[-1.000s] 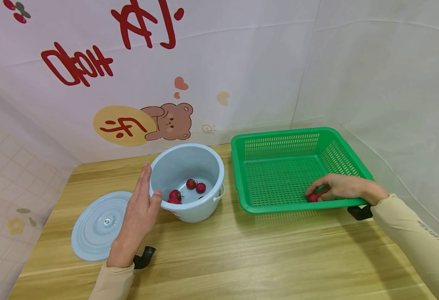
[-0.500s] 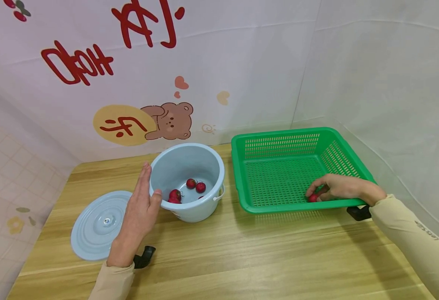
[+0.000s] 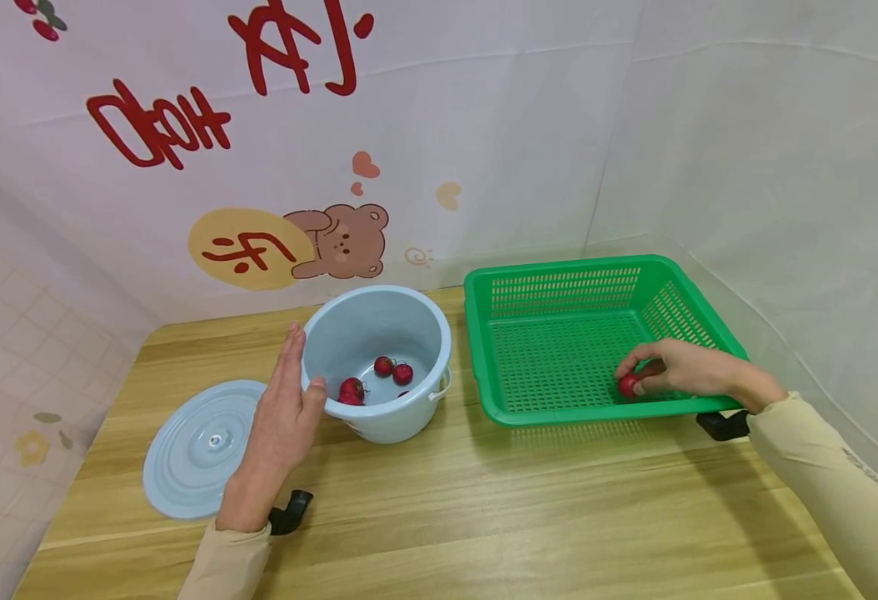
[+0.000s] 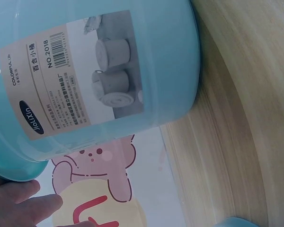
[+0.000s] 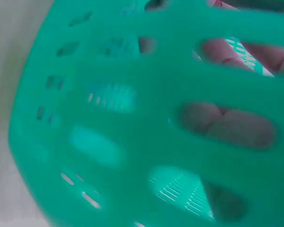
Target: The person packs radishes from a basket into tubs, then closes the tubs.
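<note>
My right hand point(image 3: 690, 367) pinches a small red tomato point(image 3: 627, 385) between thumb and fingers, low in the near right part of the green mesh basket point(image 3: 551, 414). The basket's slotted wall covers most of the right wrist view, with parts of the fingers point(image 5: 241, 127) showing through. Straight-fingered, my left hand point(image 3: 280, 421) rests against the left rim of a light blue bucket point(image 3: 390, 429). Several more red tomatoes point(image 3: 403, 374) with thin stalks lie on the bucket's bottom. From the left wrist, the bucket's side shows a printed label point(image 4: 75, 73).
A round light blue lid point(image 3: 192, 467) lies on the wooden table point(image 3: 469, 517), left of the bucket and partly behind the left forearm. The bucket's white handle point(image 3: 441, 387) hangs on its right side. Behind the table stands a printed white wall covering point(image 3: 514, 150).
My right hand has risen slightly inside the basket, lifting the tomato a little with it. The left hand stays at the bucket's rim.
</note>
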`<state>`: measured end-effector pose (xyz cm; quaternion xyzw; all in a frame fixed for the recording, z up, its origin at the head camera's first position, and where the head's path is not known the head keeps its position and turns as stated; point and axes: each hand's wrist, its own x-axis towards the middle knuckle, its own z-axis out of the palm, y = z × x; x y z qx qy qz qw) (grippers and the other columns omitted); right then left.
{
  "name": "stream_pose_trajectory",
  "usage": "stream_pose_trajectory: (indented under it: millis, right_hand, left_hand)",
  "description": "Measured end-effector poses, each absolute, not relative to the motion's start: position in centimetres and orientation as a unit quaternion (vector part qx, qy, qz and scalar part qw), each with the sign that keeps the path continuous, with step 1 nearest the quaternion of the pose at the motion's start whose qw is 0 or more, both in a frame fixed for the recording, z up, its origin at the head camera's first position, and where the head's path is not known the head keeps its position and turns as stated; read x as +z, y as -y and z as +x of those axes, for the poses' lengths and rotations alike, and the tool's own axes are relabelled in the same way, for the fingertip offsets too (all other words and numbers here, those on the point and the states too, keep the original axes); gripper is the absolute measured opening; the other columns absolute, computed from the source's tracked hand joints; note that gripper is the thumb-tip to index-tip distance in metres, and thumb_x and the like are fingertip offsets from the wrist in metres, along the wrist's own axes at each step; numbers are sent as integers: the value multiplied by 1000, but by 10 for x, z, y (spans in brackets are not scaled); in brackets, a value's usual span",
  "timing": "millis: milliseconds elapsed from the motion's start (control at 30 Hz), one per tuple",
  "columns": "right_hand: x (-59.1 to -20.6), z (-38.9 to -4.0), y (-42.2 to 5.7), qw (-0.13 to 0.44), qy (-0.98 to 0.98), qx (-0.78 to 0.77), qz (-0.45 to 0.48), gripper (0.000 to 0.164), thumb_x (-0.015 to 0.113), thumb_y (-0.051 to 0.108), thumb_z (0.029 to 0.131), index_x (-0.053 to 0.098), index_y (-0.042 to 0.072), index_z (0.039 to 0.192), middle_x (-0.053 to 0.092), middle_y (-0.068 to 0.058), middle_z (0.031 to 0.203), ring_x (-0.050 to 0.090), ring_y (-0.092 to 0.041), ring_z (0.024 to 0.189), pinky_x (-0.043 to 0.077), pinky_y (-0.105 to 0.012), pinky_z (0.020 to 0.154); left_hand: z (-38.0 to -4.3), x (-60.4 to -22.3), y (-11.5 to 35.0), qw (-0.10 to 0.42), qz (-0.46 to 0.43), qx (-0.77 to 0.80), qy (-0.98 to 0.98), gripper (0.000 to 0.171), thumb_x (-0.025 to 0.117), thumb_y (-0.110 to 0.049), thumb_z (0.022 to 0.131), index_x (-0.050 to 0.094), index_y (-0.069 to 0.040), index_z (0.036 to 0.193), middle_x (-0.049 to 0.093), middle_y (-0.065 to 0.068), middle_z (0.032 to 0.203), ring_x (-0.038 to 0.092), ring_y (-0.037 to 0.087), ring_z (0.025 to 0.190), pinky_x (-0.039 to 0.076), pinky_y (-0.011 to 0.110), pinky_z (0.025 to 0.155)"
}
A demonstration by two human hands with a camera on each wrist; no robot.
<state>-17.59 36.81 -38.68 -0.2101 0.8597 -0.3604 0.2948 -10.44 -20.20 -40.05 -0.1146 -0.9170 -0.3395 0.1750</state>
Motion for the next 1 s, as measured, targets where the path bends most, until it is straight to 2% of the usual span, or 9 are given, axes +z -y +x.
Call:
stream_pose_trajectory:
  millis: [100,200,333,633,1000]
  right_hand:
    - [-381,-172,-367,258,-876,-347,-215,34,70,18,99,66,1,128,73,-8,114,71,-18,101,57,-29,81]
    - [-375,-168,-367,232,-888,-339,-206,35,70,21,100,66,3,130,74,-5,111,70,-22,97,56,-32,78]
    - [-369,-163,-367,210,-896,-340,-193,34,68,22,101,66,7,132,73,-5,112,70,-25,98,56,-32,78]
    - [-364,-152,-364,123,-905,-353,-205,27,68,15,101,69,12,128,73,-2,114,71,-9,98,56,-23,78]
    - [-352,-136,-356,50,-895,-380,-230,31,66,5,101,67,9,131,73,-3,116,70,-4,101,55,-16,81]
  left_hand:
    - [-104,-401,202,174,-113,-338,918,68,42,-36,110,19,-4,165,16,9,173,23,34,156,31,64,117]
    - [-104,-400,203,173,-114,-337,918,68,42,-37,110,19,-4,165,15,7,173,21,32,156,30,62,118]
    - [-104,-400,203,175,-116,-335,918,69,42,-38,110,19,-3,165,15,6,173,21,31,157,29,61,118]
    - [-103,-400,202,173,-116,-339,917,71,42,-41,110,18,-5,165,15,9,173,21,31,157,30,61,118]
    - [-104,-400,202,171,-110,-336,920,70,42,-39,110,18,-5,166,13,4,173,21,31,157,30,62,118]
